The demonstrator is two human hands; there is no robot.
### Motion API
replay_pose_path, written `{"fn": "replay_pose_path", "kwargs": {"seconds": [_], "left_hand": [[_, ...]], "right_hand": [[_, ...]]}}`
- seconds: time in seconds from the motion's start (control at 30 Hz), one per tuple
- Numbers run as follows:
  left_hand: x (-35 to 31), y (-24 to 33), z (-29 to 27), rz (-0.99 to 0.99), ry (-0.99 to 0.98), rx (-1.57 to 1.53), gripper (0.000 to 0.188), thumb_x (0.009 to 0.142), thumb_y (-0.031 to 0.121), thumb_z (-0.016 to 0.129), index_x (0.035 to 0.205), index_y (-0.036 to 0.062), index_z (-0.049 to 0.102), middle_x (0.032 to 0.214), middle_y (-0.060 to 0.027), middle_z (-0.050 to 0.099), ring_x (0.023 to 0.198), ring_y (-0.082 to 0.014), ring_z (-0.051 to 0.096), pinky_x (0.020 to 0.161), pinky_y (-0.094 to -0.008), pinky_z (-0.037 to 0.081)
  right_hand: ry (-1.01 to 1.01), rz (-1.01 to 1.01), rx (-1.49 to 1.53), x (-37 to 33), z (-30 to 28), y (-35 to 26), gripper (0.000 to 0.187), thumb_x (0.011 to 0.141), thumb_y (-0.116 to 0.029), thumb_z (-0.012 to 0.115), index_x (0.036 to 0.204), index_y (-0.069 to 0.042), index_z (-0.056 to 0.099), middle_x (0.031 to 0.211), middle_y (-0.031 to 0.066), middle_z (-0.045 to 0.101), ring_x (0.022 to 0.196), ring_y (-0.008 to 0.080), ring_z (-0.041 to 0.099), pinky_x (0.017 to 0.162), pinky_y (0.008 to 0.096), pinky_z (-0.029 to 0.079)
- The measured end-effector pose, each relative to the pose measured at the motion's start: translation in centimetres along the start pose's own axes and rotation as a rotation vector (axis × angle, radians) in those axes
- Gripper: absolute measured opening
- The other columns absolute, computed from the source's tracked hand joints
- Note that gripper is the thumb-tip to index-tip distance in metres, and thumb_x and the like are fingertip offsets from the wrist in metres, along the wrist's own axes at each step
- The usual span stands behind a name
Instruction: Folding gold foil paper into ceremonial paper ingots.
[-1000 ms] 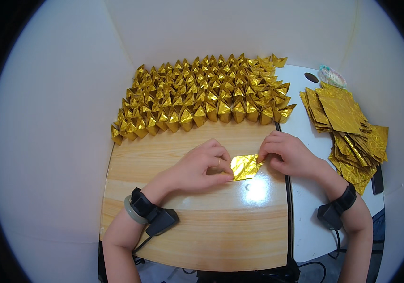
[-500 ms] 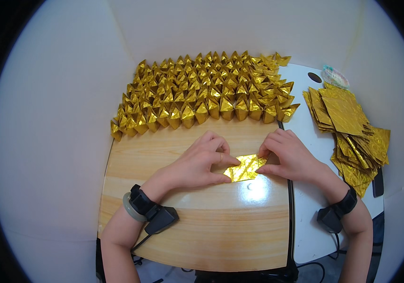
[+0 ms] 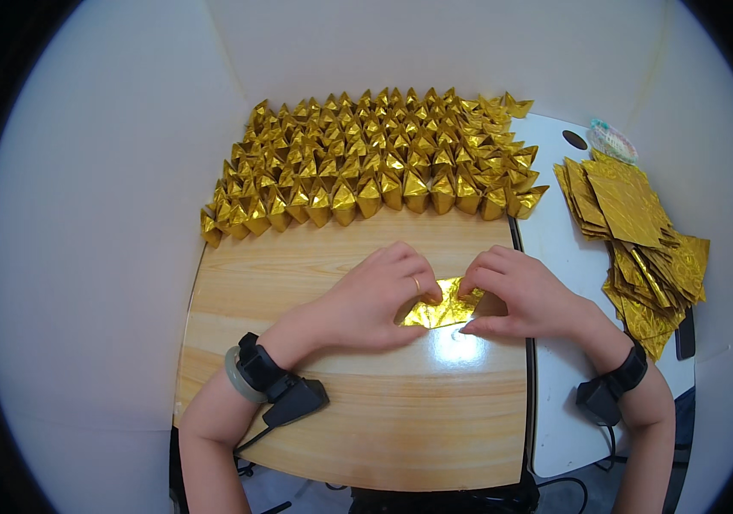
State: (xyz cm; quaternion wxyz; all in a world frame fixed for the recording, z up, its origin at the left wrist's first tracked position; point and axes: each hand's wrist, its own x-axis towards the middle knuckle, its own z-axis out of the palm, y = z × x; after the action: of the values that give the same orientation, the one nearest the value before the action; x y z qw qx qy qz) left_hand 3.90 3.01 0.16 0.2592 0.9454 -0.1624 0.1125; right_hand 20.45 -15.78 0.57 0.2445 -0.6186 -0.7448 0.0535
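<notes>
A folded sheet of shiny gold foil paper (image 3: 442, 307) lies on the wooden table (image 3: 341, 428) between my hands. My left hand (image 3: 383, 298) grips its left end, fingertips at the upper edge and thumb near the lower edge. At the other end my right hand (image 3: 516, 291) curls its fingers over the top, with the thumb by the lower corner. A dull tan patch shows under the right fingers, where the paper seems turned over. Parts of both ends are hidden by my fingers.
Behind my hands stand rows of folded gold paper ingots (image 3: 366, 163). On the white table (image 3: 563, 385) to the right lies an untidy stack of flat gold sheets (image 3: 632, 206). A dark phone-like object (image 3: 685, 334) shows beside it. A clear plastic item (image 3: 611, 141) lies behind the stack.
Both hands have shifted slightly on the paper. My right fingers now curl over its right end, and a tan patch shows there. The whole view has tilted a little.
</notes>
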Motion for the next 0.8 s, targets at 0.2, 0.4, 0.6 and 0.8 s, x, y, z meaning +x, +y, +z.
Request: {"fn": "replay_pose_path", "kwargs": {"seconds": [0.2, 0.4, 0.6, 0.8], "left_hand": [[0.2, 1.3, 0.5, -0.043, -0.012, 0.165, 0.033, 0.071, 0.03, 0.072, 0.092, 0.0061, 0.06, 0.095, -0.0069, 0.056, 0.096, -0.0265, 0.049, 0.083, -0.0371, 0.042], [0.2, 1.9, 0.8, -0.034, 0.102, 0.27, 0.026, 0.071, 0.029, 0.071, 0.081, 0.0059, 0.065, 0.083, -0.0057, 0.059, 0.086, -0.024, 0.053, 0.076, -0.0353, 0.044], [0.2, 2.1, 0.7, -0.042, 0.173, 0.229, 0.021, 0.068, 0.025, 0.075, 0.079, 0.0088, 0.068, 0.081, -0.0032, 0.062, 0.08, -0.0219, 0.056, 0.069, -0.0337, 0.045], [-0.1, 1.5, 1.4, -0.249, 0.201, 0.028, 0.012, 0.078, 0.018, 0.069, 0.08, 0.0054, 0.07, 0.08, -0.0059, 0.062, 0.079, -0.022, 0.056, 0.068, -0.0327, 0.047]], "right_hand": [[0.003, -0.097, -0.097, 0.0, 0.0, -0.1, 0.028, 0.074, -0.028, 0.072, 0.09, -0.008, 0.059, 0.088, 0.0066, 0.056, 0.086, 0.0253, 0.056, 0.072, 0.0355, 0.047], [0.042, -0.098, -0.132, -0.1, 0.1, -0.4, 0.023, 0.074, -0.024, 0.069, 0.087, -0.008, 0.059, 0.084, 0.0064, 0.057, 0.081, 0.0246, 0.057, 0.069, 0.0349, 0.047], [0.081, -0.074, -0.121, -0.1, 0.6, 0.0, 0.014, 0.078, -0.02, 0.065, 0.084, -0.008, 0.061, 0.08, 0.0054, 0.057, 0.079, 0.0236, 0.057, 0.067, 0.0351, 0.048], [0.107, 0.194, -0.029, 0.2, 1.0, -0.9, 0.011, 0.081, -0.017, 0.061, 0.086, -0.007, 0.061, 0.079, 0.0069, 0.06, 0.079, 0.0252, 0.059, 0.066, 0.0373, 0.049]]}}
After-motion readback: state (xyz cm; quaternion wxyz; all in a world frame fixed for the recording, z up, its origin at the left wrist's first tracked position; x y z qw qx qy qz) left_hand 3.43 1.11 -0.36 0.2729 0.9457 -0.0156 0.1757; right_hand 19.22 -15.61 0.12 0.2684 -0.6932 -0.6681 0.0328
